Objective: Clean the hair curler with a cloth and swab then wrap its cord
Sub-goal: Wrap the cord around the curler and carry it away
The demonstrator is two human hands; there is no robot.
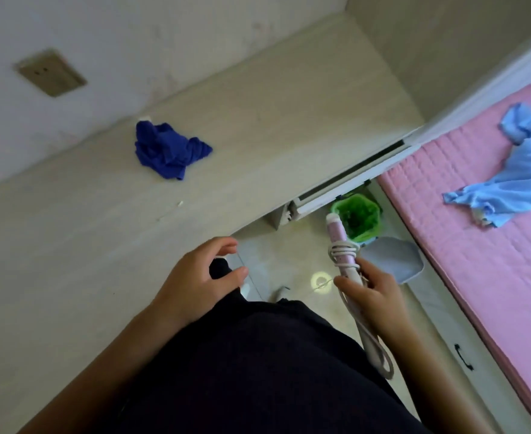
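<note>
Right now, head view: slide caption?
Right hand grips pink curler, cord partly wound round it; left hand empty; blue cloth on desk.

Your left grip [195, 278] hangs palm-down with nothing in it. Its fingers [223, 243] are loosely curved and spread a little from the thumb, and its bare forearm runs in from the lower left. Your right grip [372, 297] is closed around the lower end of the hair curler [339, 242], with the thumb laid across one side and the fingertips on the other. That wrist is straight, its bare forearm comes up from the lower right, and the two grips are well apart.
</note>
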